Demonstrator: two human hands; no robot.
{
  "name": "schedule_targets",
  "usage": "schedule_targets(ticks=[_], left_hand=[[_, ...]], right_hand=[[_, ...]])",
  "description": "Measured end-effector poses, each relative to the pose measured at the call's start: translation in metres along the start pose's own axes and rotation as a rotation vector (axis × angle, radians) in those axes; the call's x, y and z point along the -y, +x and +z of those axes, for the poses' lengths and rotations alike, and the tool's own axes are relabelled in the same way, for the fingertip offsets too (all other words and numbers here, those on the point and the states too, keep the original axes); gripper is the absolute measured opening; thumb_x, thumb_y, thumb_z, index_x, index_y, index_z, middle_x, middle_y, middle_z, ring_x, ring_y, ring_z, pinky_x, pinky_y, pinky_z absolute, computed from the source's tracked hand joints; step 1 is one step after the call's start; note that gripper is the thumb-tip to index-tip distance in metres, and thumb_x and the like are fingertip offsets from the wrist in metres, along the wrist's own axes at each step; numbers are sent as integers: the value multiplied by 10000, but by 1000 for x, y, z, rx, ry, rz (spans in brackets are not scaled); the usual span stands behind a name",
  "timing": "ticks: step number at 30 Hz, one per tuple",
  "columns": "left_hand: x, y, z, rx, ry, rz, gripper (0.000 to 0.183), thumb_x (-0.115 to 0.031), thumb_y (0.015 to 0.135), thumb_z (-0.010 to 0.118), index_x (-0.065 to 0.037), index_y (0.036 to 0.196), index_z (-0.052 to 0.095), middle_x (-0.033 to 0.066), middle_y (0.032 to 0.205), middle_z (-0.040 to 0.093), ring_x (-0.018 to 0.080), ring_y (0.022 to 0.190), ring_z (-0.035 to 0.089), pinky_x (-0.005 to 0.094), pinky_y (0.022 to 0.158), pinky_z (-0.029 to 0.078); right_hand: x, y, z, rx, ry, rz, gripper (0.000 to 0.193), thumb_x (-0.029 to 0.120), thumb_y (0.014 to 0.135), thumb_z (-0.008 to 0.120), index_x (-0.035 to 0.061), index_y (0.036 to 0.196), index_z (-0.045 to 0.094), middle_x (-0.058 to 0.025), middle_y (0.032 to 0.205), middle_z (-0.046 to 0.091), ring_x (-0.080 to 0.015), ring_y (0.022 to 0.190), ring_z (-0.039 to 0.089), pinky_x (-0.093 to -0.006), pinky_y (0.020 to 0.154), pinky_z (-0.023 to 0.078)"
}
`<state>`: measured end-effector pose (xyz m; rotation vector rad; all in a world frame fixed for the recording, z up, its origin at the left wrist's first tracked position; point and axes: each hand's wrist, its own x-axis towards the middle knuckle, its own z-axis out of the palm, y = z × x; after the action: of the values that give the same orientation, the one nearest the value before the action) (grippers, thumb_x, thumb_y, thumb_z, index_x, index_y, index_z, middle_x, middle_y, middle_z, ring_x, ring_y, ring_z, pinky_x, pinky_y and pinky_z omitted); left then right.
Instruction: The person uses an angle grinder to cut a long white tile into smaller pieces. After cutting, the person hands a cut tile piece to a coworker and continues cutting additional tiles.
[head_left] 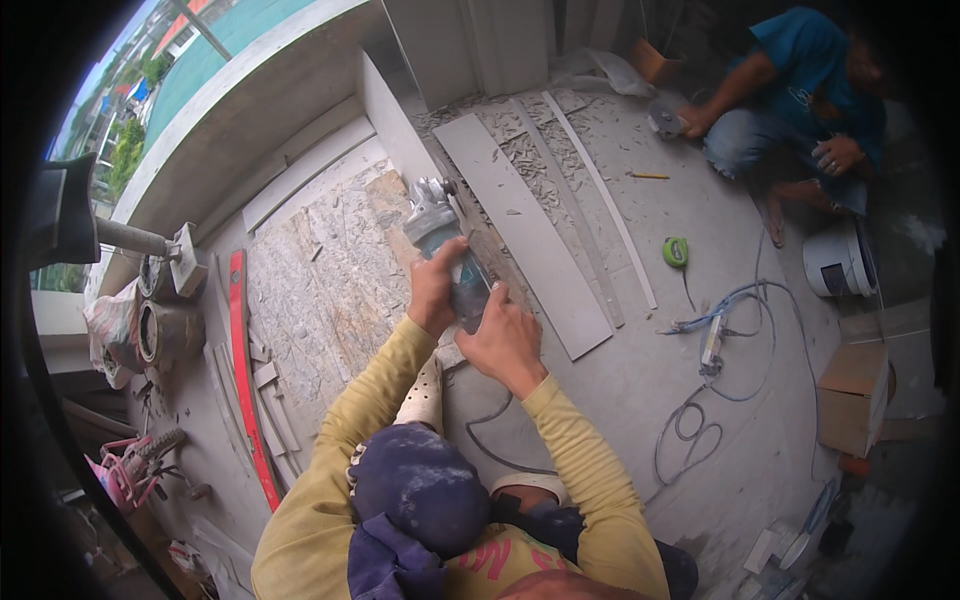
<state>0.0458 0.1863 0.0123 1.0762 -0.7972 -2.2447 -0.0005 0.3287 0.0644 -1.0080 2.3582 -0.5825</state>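
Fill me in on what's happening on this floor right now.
A person crouches on a dusty floor, both hands on an angle grinder: the left hand wraps its body, the right hand grips it from behind. Its head sits at the edge of a long grey tile strip. A red level lies to the left, a green tape measure to the right. Farther off, a co-worker in a blue shirt squats with another tool.

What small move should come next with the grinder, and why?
Probably ease the angle grinder down and forward along the grey tile strip. Both the left hand and right hand already grip its body, and its head sits at the strip's edge beside the chipped floor patch.
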Motion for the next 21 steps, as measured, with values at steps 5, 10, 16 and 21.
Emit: schedule_targets(ticks=[5,10,16,21], left_hand=[[2,-15,5,4,0,-6,330,-130,938,796,24,1199,664,104,1022,715,236,838,735,407,725,651],[7,-21,5,-1,6,12,339,-124,941,795,25,1209,650,101,1012,714,231,828,732,402,720,647],[19,-26,3,-13,53,48,291,-187,961,771,-2,1149,645,142,921,732,260,764,746,407,695,651],[20,-24,1,2,89,61,292,-198,962,769,4,1137,651,145,915,735,263,751,744,406,691,648]], right_hand=[[-6,-9,-2,2,-4,-10,777,323,812,801,-142,1340,471,-311,987,765,-485,924,766,-565,851,597],[-8,-17,-4,4,-11,-2,770,311,810,798,-134,1347,472,-314,977,761,-487,907,763,-573,839,595],[-13,-28,-6,5,15,-2,749,313,817,806,-110,1338,473,-312,980,759,-495,893,762,-586,830,595],[-15,-25,-4,52,9,22,781,322,831,817,-115,1362,447,-314,1028,759,-507,910,767,-599,843,602]])
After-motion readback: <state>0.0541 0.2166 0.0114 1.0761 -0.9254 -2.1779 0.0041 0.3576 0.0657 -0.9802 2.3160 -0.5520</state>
